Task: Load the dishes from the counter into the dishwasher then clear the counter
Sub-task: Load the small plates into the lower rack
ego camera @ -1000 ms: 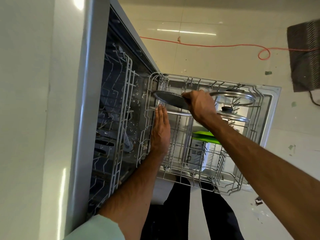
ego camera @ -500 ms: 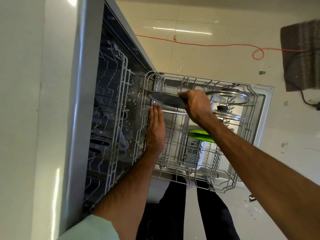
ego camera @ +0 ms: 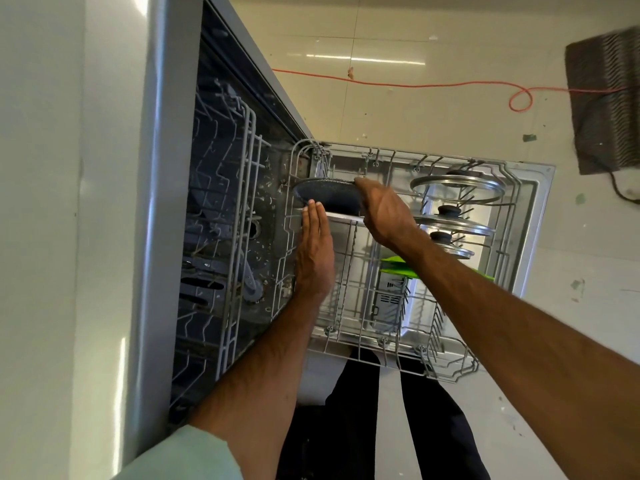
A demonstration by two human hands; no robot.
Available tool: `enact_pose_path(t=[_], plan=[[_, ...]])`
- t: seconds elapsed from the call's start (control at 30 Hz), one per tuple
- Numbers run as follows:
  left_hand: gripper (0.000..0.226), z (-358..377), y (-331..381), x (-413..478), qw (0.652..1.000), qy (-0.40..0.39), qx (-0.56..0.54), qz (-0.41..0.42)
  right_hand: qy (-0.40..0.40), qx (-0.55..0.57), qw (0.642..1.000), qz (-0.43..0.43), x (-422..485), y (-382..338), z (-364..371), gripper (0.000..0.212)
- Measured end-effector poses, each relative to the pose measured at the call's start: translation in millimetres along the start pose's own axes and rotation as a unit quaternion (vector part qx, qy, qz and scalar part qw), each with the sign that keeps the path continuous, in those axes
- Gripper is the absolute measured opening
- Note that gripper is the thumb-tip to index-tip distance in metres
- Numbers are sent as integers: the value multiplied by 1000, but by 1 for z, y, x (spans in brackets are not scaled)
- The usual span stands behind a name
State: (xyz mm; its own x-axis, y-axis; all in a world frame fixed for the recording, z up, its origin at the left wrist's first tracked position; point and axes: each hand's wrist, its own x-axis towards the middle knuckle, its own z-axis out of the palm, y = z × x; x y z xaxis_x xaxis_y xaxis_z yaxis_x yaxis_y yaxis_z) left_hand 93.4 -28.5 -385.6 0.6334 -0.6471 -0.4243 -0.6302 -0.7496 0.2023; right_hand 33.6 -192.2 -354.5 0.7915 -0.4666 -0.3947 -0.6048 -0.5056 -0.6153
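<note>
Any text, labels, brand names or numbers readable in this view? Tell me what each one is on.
None readable.
The detergent dispenser on the open dishwasher door shows small dark markings, too blurred to read.
No print visible on the dark plate, the glass lids or the lower rack.

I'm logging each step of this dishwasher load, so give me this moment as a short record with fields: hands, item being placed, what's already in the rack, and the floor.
right hand: grips the edge of the dark speckled plate
left hand: flat and open, fingertips at the plate's lower edge
plate position: on edge at the left end of the lower rack
already racked: three glass lids standing on edge, a green item
upper rack: inside the machine, looks empty
floor: orange cord, grey mat
</note>
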Motion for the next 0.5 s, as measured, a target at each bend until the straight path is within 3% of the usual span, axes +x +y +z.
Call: enact_pose_path(t=[0.1, 0.27, 0.5], plan=[[106, 0, -2, 2, 1000, -14, 8, -6, 6, -12, 1000, -28, -15, 14, 3, 65], [130, -8, -3, 5, 999, 14, 2, -40, 69, 44, 996, 20, -59, 28, 12, 45], [99, -18, 8, -12, 998, 2, 40, -49, 50, 69, 995, 48, -130, 29, 43, 36]])
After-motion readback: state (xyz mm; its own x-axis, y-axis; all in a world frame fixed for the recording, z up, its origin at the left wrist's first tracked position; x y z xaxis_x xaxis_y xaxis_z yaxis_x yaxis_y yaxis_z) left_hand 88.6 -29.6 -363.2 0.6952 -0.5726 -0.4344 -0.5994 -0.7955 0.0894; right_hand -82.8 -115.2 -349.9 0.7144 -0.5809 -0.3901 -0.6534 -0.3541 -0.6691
